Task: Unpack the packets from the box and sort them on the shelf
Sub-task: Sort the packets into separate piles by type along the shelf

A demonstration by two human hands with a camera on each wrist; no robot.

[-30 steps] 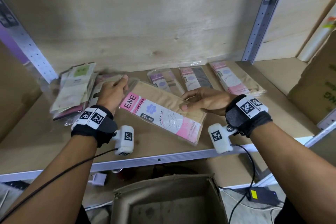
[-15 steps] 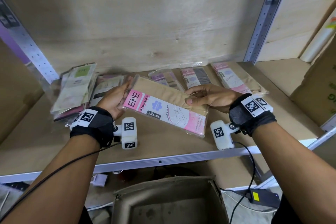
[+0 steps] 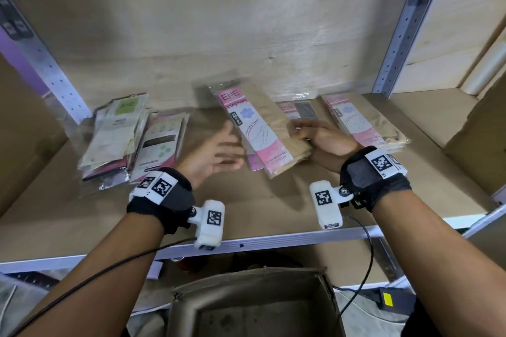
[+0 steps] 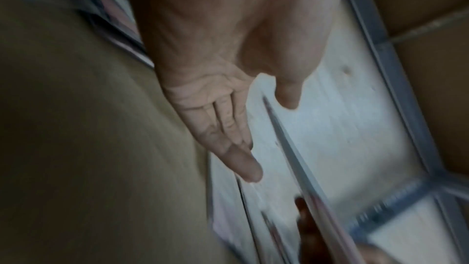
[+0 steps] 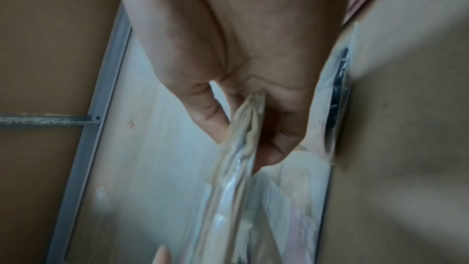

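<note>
My right hand (image 3: 301, 134) pinches the right edge of a beige stocking packet with a pink and white label (image 3: 260, 128), held tilted just above the shelf board (image 3: 246, 200). In the right wrist view the thumb and fingers of that hand (image 5: 243, 133) clamp the packet's edge (image 5: 241, 168). My left hand (image 3: 232, 145) is open with its palm turned up, just left of the packet and holding nothing. The left wrist view shows this hand (image 4: 269, 140) with straight fingers and the packet's edge (image 4: 291, 148) beside it. An open cardboard box (image 3: 254, 306) stands below the shelf.
On the shelf lie a loose pile of packets (image 3: 117, 139) at the left, a white packet (image 3: 161, 145) beside it, a dark packet (image 3: 304, 111) and a pink-labelled beige one (image 3: 358, 123) at the right. A metal post (image 3: 405, 22) and a large carton (image 3: 479, 131) bound the right side.
The packet has swung from lying crosswise to pointing at the back wall and moved back and right. My left hand let go of it and opened; the right hand kept its hold.
</note>
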